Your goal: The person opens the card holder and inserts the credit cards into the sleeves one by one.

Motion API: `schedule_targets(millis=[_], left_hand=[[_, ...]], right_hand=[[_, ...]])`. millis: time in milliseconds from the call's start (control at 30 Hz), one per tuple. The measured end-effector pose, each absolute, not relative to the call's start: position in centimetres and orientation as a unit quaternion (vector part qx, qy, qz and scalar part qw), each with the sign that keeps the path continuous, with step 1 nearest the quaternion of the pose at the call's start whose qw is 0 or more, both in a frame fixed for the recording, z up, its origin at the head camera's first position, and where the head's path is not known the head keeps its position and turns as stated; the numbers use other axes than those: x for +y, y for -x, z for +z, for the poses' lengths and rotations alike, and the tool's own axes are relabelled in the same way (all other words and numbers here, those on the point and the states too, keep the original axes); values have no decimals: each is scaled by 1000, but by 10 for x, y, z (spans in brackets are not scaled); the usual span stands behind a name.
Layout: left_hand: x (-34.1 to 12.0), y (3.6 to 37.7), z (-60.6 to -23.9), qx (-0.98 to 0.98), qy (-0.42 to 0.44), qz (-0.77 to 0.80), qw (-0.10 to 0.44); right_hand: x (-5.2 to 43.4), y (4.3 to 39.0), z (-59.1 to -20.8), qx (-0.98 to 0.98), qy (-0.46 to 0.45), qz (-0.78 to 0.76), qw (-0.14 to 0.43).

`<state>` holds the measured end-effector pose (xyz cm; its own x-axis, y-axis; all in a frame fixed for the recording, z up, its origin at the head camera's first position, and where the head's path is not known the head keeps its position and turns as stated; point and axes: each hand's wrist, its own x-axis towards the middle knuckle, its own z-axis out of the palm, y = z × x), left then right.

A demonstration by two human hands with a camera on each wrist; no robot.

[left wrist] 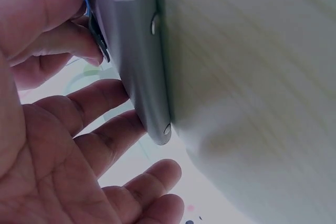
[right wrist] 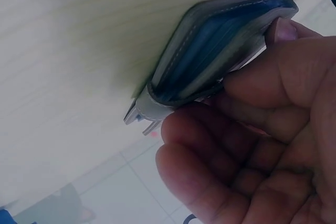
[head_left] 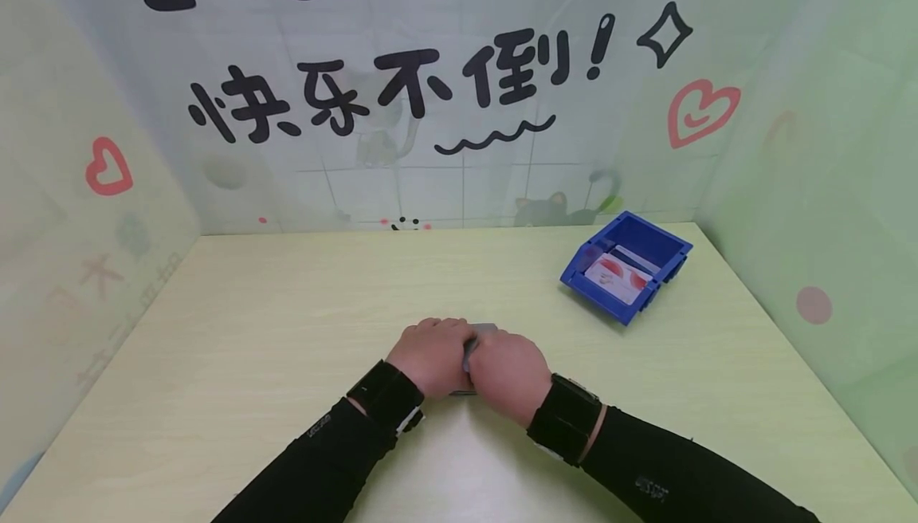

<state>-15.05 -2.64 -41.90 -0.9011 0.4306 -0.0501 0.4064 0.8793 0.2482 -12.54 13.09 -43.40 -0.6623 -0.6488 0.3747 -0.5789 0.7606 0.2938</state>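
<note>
A grey wallet [left wrist: 134, 51] with stitched edges and small metal studs lies on the table at the middle, mostly covered by both hands in the head view. In the right wrist view the wallet [right wrist: 210, 45] gapes a little and shows a blue lining. My left hand [head_left: 433, 355] has its thumb and forefinger curled at a dark-edged flap [left wrist: 98, 38], while two other fingertips touch the rounded spine. Thumb and fingers of my right hand [head_left: 511, 371] pinch the wallet's near side; its remaining fingers curl loosely below.
At the back right of the pale wooden table [head_left: 287, 292] stands a blue plastic bin [head_left: 649, 240]. A card with red pictures [head_left: 618, 276] is in it. Printed cloth walls [head_left: 358, 188] enclose the table at the back and both sides.
</note>
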Motion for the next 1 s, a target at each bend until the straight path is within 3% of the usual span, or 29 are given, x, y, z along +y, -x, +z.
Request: schedule_targets(millis=[167,300,467,633,1000], left_hand=[[-27,150,-418,968,-218,113,51],[-28,149,-418,968,-222,108,52],[-30,148,-420,969,-223,89,53],[-34,150,-418,978,-182,96,36],[-43,158,-410,989,-97,112,-5]], right_hand=[[130,126,-436,-903,-337,-94,250],[136,128,-431,-906,-351,-80,224],[147,139,-420,-931,-343,-17,125],[154,152,-408,-966,-235,103,40],[170,176,-409,-973,-185,128,50]])
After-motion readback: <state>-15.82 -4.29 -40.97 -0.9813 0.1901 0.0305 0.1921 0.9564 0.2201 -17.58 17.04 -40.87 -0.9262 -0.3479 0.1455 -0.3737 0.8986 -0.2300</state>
